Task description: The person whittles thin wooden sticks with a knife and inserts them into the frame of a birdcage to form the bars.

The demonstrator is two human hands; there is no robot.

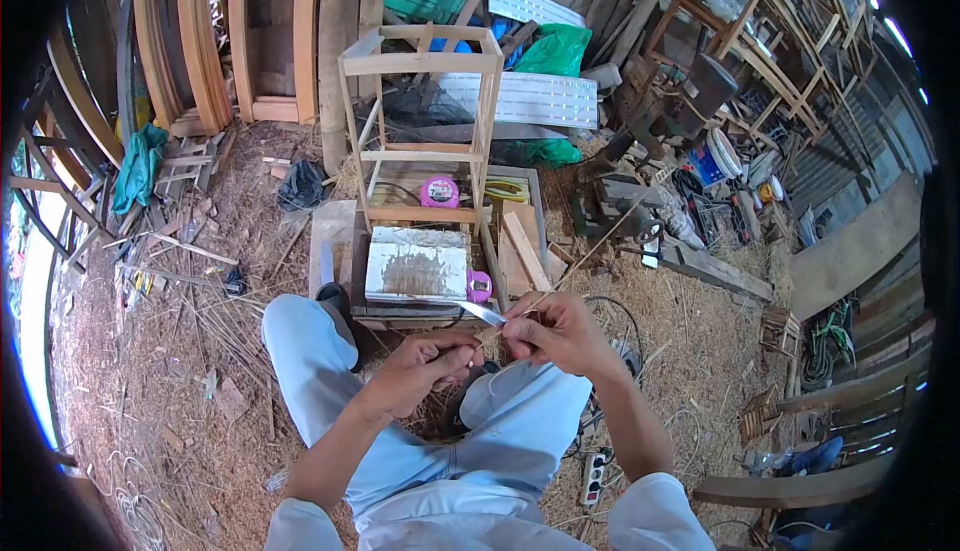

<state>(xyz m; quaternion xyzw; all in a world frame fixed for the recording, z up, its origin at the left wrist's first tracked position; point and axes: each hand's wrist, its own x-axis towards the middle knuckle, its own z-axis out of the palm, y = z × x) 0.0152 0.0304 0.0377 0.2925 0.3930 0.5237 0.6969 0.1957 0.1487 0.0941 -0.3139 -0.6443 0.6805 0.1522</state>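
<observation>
My right hand point(555, 336) is closed around a knife point(482, 313), whose pale blade points left toward the white board. A long thin cane-like strip point(602, 243) runs from the upper right down past the right hand toward the left. My left hand point(425, 371) is closed in a pinch on the near part of that strip, just below and left of the blade. In front of both hands lies a worn white board point(417, 263) with a grey-brown patch. A pink tape measure point(479, 287) sits at its right edge. The knife's handle is hidden in my fingers.
A slim wooden frame point(420, 63) stands behind the board, with a round pink item point(439, 192) inside it. A wood offcut point(526, 251) leans at right. A power strip point(593, 479) lies by my right leg. Shavings and sticks cover the floor; a bucket point(715, 156) stands back right.
</observation>
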